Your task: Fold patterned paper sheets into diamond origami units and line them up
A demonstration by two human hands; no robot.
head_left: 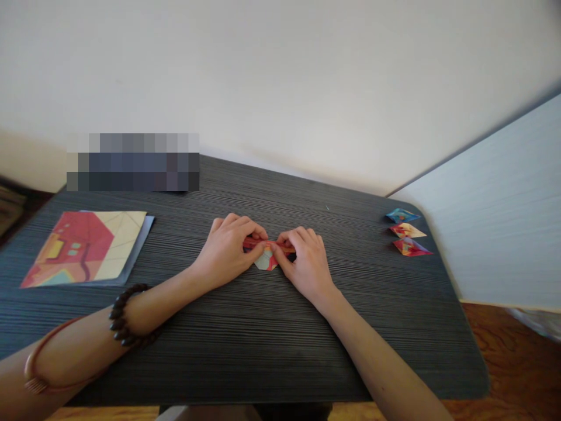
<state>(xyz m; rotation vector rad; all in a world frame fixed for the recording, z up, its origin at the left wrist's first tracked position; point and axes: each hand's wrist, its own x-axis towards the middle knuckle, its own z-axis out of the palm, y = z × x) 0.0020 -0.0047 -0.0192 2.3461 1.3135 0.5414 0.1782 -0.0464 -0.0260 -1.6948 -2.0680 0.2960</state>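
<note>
Between my two hands is a small folded piece of coloured paper (266, 261), with red, orange and pale patches, low over the middle of the dark table. My left hand (232, 248) pinches its left side between thumb and fingers. On the other side my right hand (307, 254) grips the paper the same way, its thumb close to the left thumb. The fingers hide much of the paper, so its full shape cannot be made out.
Several printed sheets (125, 245) lie stacked at the left of the dark table (263, 351). Three small folded paper pieces, with a blue one (402, 216) farthest back, stand in a row at the right. A blurred-out object (135, 166) sits at the back left, near the wall (280, 76).
</note>
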